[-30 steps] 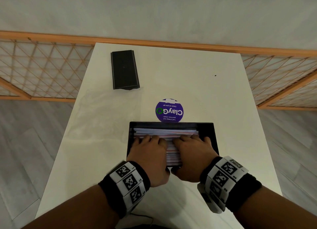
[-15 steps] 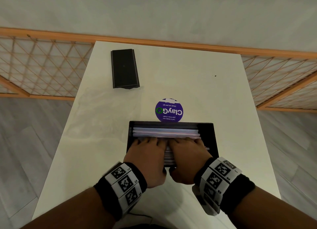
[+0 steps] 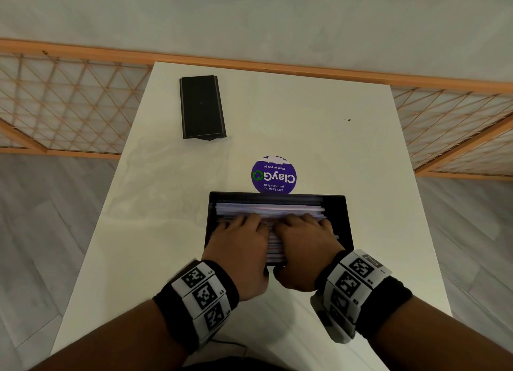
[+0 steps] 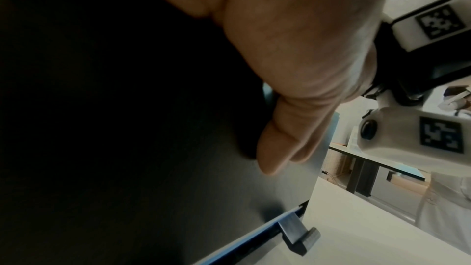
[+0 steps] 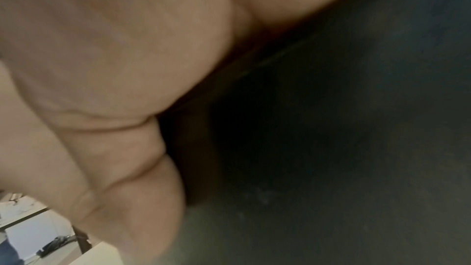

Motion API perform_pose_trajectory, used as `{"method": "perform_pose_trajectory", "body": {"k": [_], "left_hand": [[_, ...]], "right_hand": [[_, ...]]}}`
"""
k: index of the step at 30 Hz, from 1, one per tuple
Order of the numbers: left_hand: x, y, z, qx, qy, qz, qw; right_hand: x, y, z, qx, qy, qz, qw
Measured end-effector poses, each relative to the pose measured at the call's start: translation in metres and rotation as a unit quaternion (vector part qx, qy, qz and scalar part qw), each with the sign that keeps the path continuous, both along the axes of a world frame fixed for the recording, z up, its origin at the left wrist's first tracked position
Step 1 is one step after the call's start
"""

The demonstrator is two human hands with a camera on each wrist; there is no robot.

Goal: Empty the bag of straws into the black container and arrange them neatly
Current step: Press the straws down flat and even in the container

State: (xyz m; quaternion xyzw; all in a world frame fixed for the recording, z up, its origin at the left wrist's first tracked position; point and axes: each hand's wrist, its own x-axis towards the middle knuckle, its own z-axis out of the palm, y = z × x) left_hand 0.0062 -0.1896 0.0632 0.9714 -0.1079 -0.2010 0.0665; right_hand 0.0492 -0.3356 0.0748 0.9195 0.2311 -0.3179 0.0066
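I am pressing both hands down flat on the straws [image 3: 270, 212] inside the black container [image 3: 340, 218], which is sitting near the front edge of the table [image 3: 361, 154], just behind the purple round sticker [image 3: 273, 175] as I look at it. My left hand [image 3: 240, 243] is lying palm down over the left half of the pile and my right hand [image 3: 304, 243] over the right half, fingers stretched out and relaxed, gripping nothing that I can see. The straws are running left to right, parallel to the table's front edge, so their long axis is lying across my fingers; any tidying sweep, I judge, has to go toward the container's far wall or back toward me, not sideways. The straw ends on the right are looking slightly uneven, and the right hand is nearer to them, so it seems the better one for squaring them off.

The head view is giving me the whole layout, including a flat black lid-like piece [image 3: 202, 107] lying well apart at the far left corner. The left wrist view is showing what the head view hides: my thumb [image 4: 285, 148] hanging down outside the container's near wall. The right wrist view is mostly blurred palm and dark wall, so it is telling me little.
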Motion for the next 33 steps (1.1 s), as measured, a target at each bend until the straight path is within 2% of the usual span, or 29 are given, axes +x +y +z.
{"method": "perform_pose_trajectory", "body": {"k": [6, 11, 17, 28, 33], "left_hand": [[0.0015, -0.0009, 0.0037, -0.001, 0.011, 0.004, 1.0], [-0.0005, -0.0037, 0.0047, -0.005, 0.012, 0.008, 1.0], [-0.0008, 0.0013, 0.0046, 0.022, 0.007, 0.02, 1.0], [-0.0006, 0.0003, 0.0031, 0.016, 0.004, 0.006, 1.0], [0.0002, 0.0014, 0.0045, 0.013, 0.006, 0.004, 1.0]], "right_hand": [[-0.0029, 0.0012, 0.0004, -0.023, -0.027, 0.012, 0.999], [-0.0018, 0.0048, 0.002, 0.0, 0.005, 0.0, 1.0], [-0.005, -0.0007, -0.0011, -0.011, -0.004, -0.017, 1.0], [-0.006, 0.0014, -0.0006, 0.012, -0.009, -0.033, 0.999], [-0.0047, 0.0038, 0.0021, -0.013, 0.0, -0.025, 1.0]]}}
